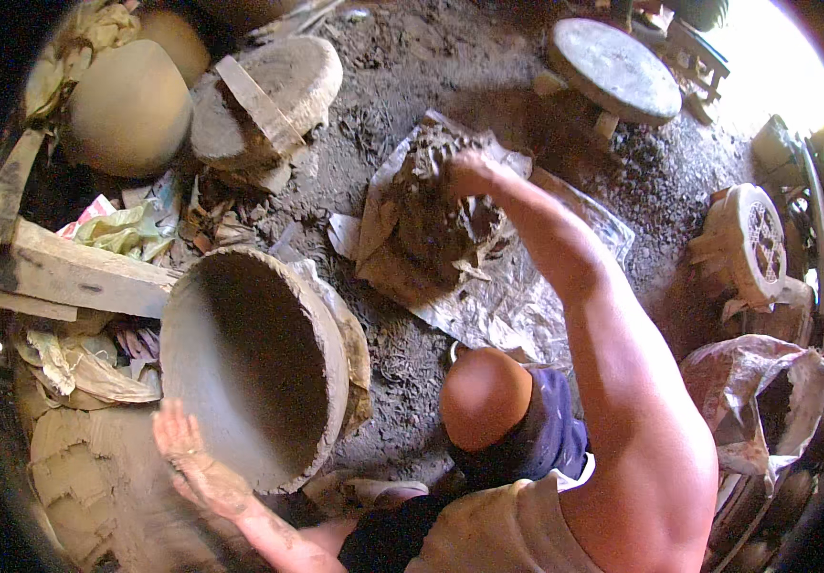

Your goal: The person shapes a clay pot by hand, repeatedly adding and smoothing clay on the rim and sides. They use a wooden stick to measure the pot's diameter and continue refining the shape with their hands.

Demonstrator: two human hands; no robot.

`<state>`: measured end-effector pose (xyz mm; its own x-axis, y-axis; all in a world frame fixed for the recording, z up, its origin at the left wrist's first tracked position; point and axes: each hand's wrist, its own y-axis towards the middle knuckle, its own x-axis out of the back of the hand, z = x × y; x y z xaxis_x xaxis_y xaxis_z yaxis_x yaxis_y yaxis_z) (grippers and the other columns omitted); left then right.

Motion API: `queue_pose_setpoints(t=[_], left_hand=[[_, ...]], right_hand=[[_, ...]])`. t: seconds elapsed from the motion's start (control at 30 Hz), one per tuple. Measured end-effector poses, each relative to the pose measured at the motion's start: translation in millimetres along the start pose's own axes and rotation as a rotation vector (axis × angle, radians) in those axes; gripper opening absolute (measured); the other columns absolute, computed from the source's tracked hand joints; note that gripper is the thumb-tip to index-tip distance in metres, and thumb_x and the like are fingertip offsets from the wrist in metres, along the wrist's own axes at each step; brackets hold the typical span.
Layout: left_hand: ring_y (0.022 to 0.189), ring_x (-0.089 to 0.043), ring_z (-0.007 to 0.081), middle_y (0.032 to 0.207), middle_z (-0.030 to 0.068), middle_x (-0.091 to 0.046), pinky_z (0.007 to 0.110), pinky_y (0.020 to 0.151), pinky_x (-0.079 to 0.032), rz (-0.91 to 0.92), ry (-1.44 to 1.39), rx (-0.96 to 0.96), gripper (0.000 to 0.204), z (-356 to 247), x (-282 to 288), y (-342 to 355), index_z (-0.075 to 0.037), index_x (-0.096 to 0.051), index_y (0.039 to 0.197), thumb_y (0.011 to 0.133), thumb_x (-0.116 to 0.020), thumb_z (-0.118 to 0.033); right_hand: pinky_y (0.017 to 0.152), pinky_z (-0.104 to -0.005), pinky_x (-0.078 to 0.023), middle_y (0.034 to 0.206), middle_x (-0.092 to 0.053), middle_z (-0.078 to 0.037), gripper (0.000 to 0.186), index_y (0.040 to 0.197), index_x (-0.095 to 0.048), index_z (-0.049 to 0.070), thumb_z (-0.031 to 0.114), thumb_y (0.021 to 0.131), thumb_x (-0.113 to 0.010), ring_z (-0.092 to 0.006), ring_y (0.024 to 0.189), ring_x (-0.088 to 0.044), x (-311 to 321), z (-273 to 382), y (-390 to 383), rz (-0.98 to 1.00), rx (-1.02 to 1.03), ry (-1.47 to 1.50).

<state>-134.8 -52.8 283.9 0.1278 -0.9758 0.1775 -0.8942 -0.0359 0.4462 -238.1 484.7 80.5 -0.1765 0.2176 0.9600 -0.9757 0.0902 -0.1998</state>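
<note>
A large round clay pot [340, 372] leans with its wide, rough-rimmed mouth toward me on the left; its inside is dark. My left hand [197, 458] rests flat against the pot's near left side, fingers stretched out. Farther off, a heap of wet dark clay [422, 224] lies on a crumpled plastic sheet [527, 310]. My right arm reaches out over the sheet, and my right hand [472, 172] is curled into the top of the heap, its fingertips muddied and partly hidden by the clay.
Round discs, one stone-like with a wooden slat [261, 105] across it and one grey [614, 72], stand at the back. A rounded vessel [130, 110] sits at far left, above a wooden beam [92, 267]. An open sack [746, 382] and a patterned stool-like piece [756, 244] are at right.
</note>
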Motion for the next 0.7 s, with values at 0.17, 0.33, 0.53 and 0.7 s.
queue_pose_setpoints(t=[0.17,0.33,0.53,0.7], left_hand=[[0.118,-0.052,0.0321,0.129,0.0228,-0.051,0.04,0.103,-0.039,0.28,-0.337,0.112,0.058,-9.7,-84.5,-32.9,0.008,-0.04,0.133,0.091,-0.05,-0.03],[0.129,-0.042,0.0311,0.142,0.0197,-0.04,0.04,0.104,-0.035,0.686,-0.468,0.424,0.075,14.6,-160.5,-70.8,0.003,-0.029,0.142,0.09,-0.058,-0.042],[0.097,-0.057,0.0186,0.103,0.006,-0.062,0.038,0.078,-0.049,0.601,-0.767,1.023,0.07,65.3,-247.6,-80.7,-0.01,-0.056,0.114,0.085,-0.042,-0.072],[0.085,-0.062,0.0185,0.095,0.006,-0.064,0.036,0.071,-0.053,0.389,-0.7,1.162,0.027,113.4,-233.0,-112.0,-0.011,-0.057,0.112,0.086,-0.061,-0.015]], right_hand=[[0.062,-0.0464,-0.045,0.069,-0.061,-0.011,0.023,0.074,-0.062,0.011,0.034,0.071,-0.064,-0.0299,0.071,-0.062,-8.8,42.2,-63.6,-0.24,0.013,-0.168],[0.086,-0.0473,-0.047,0.101,-0.064,-0.018,0.045,0.102,-0.064,0.006,0.032,0.066,-0.069,-0.0304,0.1,-0.061,5.2,73.6,-129.3,-0.143,0.11,-0.013],[0.084,-0.0411,-0.051,0.103,-0.065,-0.017,0.037,0.108,-0.062,0.007,0.024,0.076,-0.068,-0.0342,0.096,-0.062,1.8,132.9,-187.0,-0.38,0.581,0.426],[0.096,-0.0458,-0.045,0.13,-0.053,-0.017,0.051,0.12,-0.058,0.01,0.038,0.078,-0.067,-0.0324,0.118,-0.052,4.8,75.7,-167.2,-0.362,0.061,0.098]])
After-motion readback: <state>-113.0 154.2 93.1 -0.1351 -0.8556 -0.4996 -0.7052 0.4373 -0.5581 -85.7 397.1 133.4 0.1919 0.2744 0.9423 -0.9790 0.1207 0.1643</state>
